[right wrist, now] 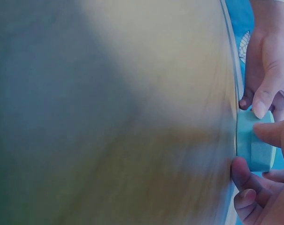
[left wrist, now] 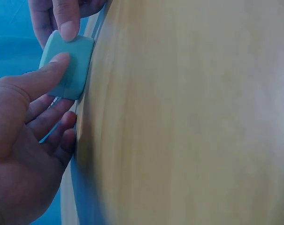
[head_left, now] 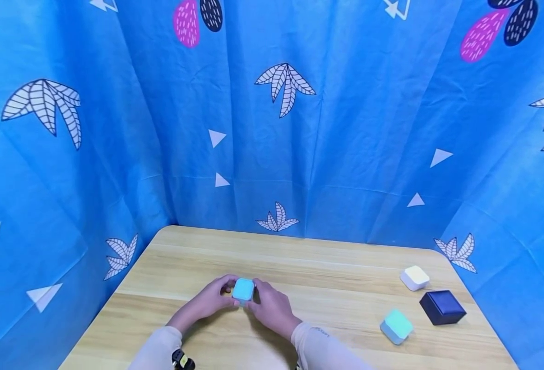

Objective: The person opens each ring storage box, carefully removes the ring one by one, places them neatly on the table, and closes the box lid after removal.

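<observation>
A small light-blue box (head_left: 243, 290) with rounded corners sits between both hands, left of the table's middle in the head view. My left hand (head_left: 212, 299) grips its left side, with the thumb on the near face and fingers behind. From the right, my right hand (head_left: 272, 307) pinches the same box. The left wrist view shows the left thumb pressed on the face of the box (left wrist: 72, 65), while fingers of the other hand hold its top end. In the right wrist view, both thumbs lie on the box (right wrist: 257, 145), close against the tabletop.
Toward the right of the wooden table (head_left: 336, 308) stand a white box (head_left: 414, 277), a dark navy box (head_left: 443, 307) and a mint-green box (head_left: 396, 327). A blue patterned curtain (head_left: 253, 154) hangs around the table's back and sides.
</observation>
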Motion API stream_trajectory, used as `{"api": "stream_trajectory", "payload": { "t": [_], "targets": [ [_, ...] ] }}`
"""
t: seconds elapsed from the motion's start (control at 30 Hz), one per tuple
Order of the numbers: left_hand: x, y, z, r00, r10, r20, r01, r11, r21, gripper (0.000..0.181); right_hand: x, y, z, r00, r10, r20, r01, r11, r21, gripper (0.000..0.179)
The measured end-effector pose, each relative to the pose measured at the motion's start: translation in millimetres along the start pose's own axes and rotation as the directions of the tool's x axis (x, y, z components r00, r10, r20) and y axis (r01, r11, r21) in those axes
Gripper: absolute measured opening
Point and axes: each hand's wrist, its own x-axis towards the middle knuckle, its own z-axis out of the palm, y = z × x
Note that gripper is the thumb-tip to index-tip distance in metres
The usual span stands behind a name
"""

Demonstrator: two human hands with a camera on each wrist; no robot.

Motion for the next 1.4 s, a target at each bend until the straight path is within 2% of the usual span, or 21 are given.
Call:
{"api": "stream_trajectory", "payload": {
  "t": [0.47,0.87,1.27,1.4],
  "targets": [
    [-11.8,-4.6,-3.6,0.998,-0.044,-0.034,0.043,0.998,-0.038,0.062,4.4,-8,12,1.000,-0.016,-0.007,0.016,1.000,-0.004,0.063],
    [-23.8,-7.7,-17.0,0.994,-0.087,-0.062,0.084,0.996,-0.040,0.059,9.9,-23,24,1.000,-0.029,-0.005,0.029,0.999,0.043,0.061],
    [-38.3,-9.7,-30.4,0.992,-0.096,-0.081,0.092,0.995,-0.044,0.063,13.8,-40,32,0.999,-0.037,0.006,0.036,0.998,0.044,0.059],
    [-40.5,-13.6,-34.1,0.989,-0.116,-0.089,0.113,0.993,-0.038,0.063,15.4,-44,35,0.999,-0.037,0.005,0.037,0.999,0.037,0.060]
  ]
}}
